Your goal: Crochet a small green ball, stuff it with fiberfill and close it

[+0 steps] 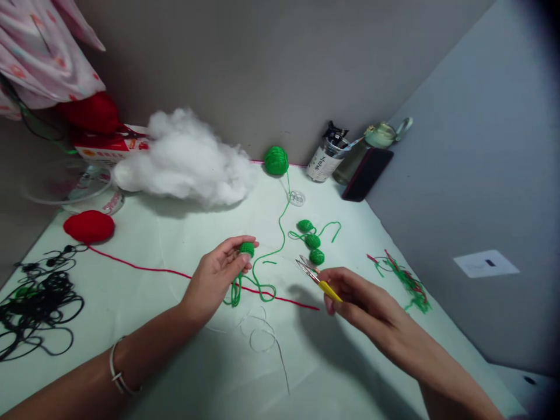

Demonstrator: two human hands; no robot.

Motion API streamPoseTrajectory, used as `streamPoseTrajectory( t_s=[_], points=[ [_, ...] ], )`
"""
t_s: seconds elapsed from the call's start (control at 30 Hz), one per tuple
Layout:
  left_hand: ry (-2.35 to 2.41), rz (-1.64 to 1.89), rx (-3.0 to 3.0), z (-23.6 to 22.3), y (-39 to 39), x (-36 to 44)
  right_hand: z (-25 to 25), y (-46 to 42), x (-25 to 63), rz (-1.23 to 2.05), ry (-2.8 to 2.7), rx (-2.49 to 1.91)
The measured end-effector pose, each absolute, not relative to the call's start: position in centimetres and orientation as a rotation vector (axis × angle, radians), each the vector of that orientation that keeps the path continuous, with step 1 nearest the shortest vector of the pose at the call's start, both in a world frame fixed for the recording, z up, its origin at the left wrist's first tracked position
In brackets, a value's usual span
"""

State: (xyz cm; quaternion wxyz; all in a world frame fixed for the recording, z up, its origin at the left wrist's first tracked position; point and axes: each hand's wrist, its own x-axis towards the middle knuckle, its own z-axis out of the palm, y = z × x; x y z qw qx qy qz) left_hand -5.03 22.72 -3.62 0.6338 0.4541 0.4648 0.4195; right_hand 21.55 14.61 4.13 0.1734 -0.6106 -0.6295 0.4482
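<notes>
Between the fingers and thumb of my left hand (pixel 221 268) is a small green crocheted piece (pixel 247 249). Loops of green yarn (pixel 236 291) hang below it onto the table. My right hand (pixel 356 294) is closed on yellow-handled thread snips (pixel 329 290), whose blades point up and to the left. Just beyond the blades, several green crocheted balls (pixel 312 241) lie in a row, with a loose green tail by them. A short cut piece of green yarn (pixel 270 262) rests between my hands. A strand of red yarn (pixel 297 303) passes under the left hand.
White stuffing (pixel 188 163) is heaped at the back, beside a green yarn ball (pixel 276 160). A red yarn ball (pixel 90 226) and tangled black cord (pixel 39 309) lie left. Back right stand a pen cup (pixel 324 162) and phone (pixel 367 174). Yarn scraps (pixel 409 280) lie right; thin thread (pixel 262 341) in front.
</notes>
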Motion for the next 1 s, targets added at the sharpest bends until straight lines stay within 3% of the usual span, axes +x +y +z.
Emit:
streamPoseTrajectory(
  t_s=[0.23, 1.0],
  points=[
    [1.067, 0.967, 1.077, -3.8, 22.4, -5.0, 1.7, 16.9, 14.8, 1.966, -1.129, -1.172],
    [1.106, 0.958, 1.005, -4.7, 22.8, -4.6, -1.4, 18.1, 14.0, 2.099, -0.629, -1.003]
  ],
)
